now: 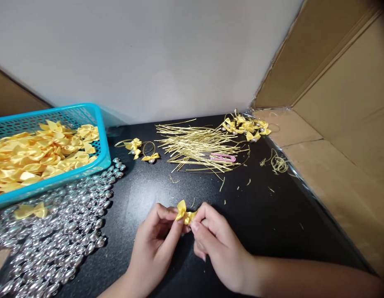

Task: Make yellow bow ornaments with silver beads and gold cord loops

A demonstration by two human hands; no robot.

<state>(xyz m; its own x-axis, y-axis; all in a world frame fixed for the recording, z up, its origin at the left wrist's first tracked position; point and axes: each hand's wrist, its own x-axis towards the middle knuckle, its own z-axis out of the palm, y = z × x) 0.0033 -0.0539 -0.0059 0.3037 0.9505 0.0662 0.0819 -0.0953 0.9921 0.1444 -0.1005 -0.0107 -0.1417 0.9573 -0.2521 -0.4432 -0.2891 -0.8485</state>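
Observation:
Near the front middle of the black table, a yellow ribbon bow (186, 216) is pinched between both hands. My left hand (156, 244) grips its left loop between thumb and index finger. Closed on the bow's right side are the thumb and index finger of my right hand (218, 246). Whether a cord or bead is also in the fingers cannot be made out. Beyond the hands lies a loose pile of gold cord pieces (194, 142), with small pink-handled snips (223, 157) on it.
At left, a turquoise basket (105, 145) holds many yellow bows. Silver beads (67, 231) spread before it, with one bow (30, 211) on them. Corded bows with beads (150, 158) lie behind, more (246, 126) at back right. Cord scraps (278, 163) and cardboard (331, 165) are right.

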